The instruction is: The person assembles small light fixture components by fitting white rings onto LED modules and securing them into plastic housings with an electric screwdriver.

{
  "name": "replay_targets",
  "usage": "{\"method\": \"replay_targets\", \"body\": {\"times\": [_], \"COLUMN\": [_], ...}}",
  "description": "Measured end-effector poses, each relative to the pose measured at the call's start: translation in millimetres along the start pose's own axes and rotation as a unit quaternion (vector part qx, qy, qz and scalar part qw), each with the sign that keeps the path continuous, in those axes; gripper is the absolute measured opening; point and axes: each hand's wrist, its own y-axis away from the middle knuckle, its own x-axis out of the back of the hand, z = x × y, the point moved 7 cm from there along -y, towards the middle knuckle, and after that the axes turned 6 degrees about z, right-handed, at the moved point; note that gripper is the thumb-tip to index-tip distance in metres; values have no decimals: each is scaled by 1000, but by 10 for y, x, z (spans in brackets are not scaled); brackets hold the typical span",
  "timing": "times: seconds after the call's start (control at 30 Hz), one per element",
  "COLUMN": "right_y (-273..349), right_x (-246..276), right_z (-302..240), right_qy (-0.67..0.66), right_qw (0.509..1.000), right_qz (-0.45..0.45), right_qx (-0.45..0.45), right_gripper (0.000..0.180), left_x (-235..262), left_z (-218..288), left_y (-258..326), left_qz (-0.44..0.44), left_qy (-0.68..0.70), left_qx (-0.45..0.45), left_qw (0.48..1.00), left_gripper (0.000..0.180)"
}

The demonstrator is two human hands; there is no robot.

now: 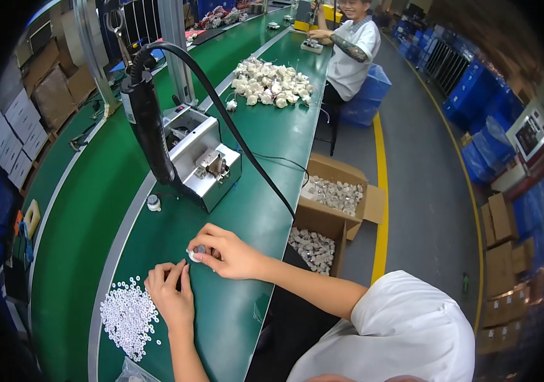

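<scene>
While the right hand [227,254] pinches a small round white part [194,255], the left hand's [171,294] grip looks pinched, contents unclear.

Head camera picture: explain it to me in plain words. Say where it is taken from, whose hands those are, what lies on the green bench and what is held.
One camera, worn on a person's head, looks down; its fisheye lens bends straight edges. The forearms from below are the wearer's own. The right hand pinches a small white round part against the green bench. The left hand rests beside a heap of small white rings. Behind stand a grey metal machine and a hanging black power tool. Farther off lies a pile of white parts, near a seated co-worker. Open cartons of parts stand beside the bench.
</scene>
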Motion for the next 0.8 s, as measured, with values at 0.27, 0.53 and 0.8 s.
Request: {"method": "replay_targets", "body": {"times": [0.27,0.53,0.8], "right_y": [94,29,-74], "right_x": [-53,-85,-76], "right_z": [-68,-65,-23], "right_qy": [-11,58,114], "right_qw": [1000,997,991], "right_qz": [-11,24,61], "right_qx": [20,55,-33], "right_gripper": [20,14,15], "left_x": [46,60,141], "left_z": [-5,-33,-125], "left_y": [79,87,14], "left_qz": [9,8,14], "left_qy": [20,59,56], "left_qx": [-12,-14,58], "left_qw": [1000,998,997], "left_gripper": [24,19,40]}}
